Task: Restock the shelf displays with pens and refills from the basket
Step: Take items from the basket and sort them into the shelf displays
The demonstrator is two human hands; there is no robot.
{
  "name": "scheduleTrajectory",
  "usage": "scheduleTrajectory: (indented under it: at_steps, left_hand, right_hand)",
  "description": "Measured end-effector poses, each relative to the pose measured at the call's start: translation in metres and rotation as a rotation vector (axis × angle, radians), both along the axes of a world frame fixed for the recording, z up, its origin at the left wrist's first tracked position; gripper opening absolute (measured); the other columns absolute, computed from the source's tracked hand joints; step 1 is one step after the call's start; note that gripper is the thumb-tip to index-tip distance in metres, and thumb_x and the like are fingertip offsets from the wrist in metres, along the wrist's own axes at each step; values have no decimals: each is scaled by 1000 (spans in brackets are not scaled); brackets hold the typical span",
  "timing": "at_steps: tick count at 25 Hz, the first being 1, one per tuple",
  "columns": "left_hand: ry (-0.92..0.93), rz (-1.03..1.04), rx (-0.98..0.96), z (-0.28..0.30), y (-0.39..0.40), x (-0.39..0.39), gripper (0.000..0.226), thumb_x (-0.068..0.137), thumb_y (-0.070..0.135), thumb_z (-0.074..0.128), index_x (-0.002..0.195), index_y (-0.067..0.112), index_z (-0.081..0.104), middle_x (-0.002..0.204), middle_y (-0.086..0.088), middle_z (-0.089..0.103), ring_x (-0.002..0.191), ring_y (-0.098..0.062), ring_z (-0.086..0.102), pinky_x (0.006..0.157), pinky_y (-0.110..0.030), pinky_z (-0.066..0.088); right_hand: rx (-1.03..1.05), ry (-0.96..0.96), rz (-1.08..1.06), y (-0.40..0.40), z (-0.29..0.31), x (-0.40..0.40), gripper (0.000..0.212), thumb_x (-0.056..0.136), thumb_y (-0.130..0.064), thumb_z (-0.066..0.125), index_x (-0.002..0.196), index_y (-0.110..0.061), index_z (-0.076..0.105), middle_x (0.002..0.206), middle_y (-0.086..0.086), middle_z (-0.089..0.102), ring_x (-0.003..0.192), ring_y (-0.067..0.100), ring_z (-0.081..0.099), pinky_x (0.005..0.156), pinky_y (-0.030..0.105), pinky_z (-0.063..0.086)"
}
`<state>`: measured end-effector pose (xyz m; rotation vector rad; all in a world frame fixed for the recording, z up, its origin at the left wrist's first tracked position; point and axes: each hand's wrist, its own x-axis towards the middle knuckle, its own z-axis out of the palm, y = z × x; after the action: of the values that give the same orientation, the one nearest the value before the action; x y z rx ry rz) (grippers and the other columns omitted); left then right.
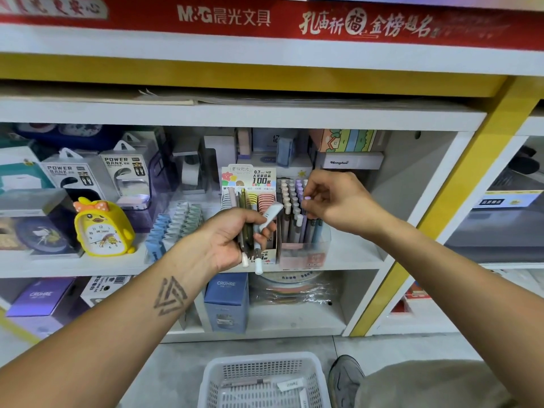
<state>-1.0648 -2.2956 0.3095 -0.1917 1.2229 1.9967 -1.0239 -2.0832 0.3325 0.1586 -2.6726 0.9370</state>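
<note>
The white shelf unit (241,114) is filling most of the view, its middle shelf carrying two display boxes side by side. Below it on the floor, one white plastic basket (212,375) is sitting between the forearms, holding one pen and at least two small white slips. On the shelf's left, one yellow duck alarm clock (101,228) is standing in front of two power bank packages (126,172).

The lead refill display (250,178) is showing its printed card above rows of refill tubes. Just beside it on the right, the clear pen display (297,222) is standing packed with upright pens in several rows, too many to count surely, their caps cream and lilac.

The left hand (232,237) is closing around a bundle of pens (248,231), about four or five, gripped mid-barrel in front of the refill display, with two white tips sticking out below the palm.

The right hand (335,198) is hovering over the pen display, thumb and forefinger narrowed to a pinch on the lilac cap of a single pen (307,198); the other fingers are curling loosely.
</note>
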Motion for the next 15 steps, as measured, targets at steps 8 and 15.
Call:
scheduleTrajectory:
  at_steps: [8, 15]
  left_hand:
    - [23, -7, -14, -4, 0, -3, 26, 93, -4, 46, 117, -6, 54, 75, -20, 62, 52, -15, 53, 37, -16, 39]
    - [100, -42, -67, -2, 0, -3, 24, 92, -2, 52, 114, -7, 59, 84, -17, 71, 56, -15, 56, 39, -18, 42]
  right_hand:
    - [14, -61, 65, 2, 2, 2, 22, 83, -12, 76, 75, -27, 61, 66, -2, 67, 63, 14, 68, 65, 41, 58]
    - [287, -30, -27, -9, 8, -4, 21, 96, -37, 64, 89, -21, 76, 86, -11, 59, 78, 14, 56, 68, 30, 43]
